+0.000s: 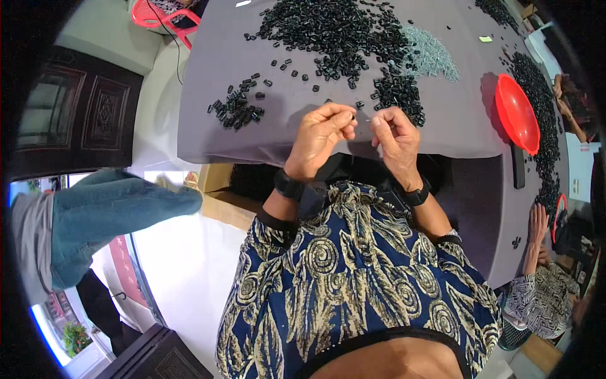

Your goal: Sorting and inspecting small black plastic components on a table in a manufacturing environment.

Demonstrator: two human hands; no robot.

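My left hand (322,136) and my right hand (396,134) are raised close together over the near edge of a grey table (442,114). Each pinches something very small between thumb and forefinger; a small black piece (353,117) sits at the left fingertips and a thin pin-like part (369,121) at the right ones. Just beyond the hands lies a big heap of small black plastic pieces (334,31). A smaller black heap (399,91) lies right behind my right hand. A pale blue-grey pile of thin pins (429,54) sits beside it.
A small cluster of black pieces (237,108) lies to the left. A red plastic bowl (517,114) stands at the right edge. Another person's hand (536,224) rests on the table at right. A person's leg in jeans (120,211) is at left, a red chair (164,16) beyond.
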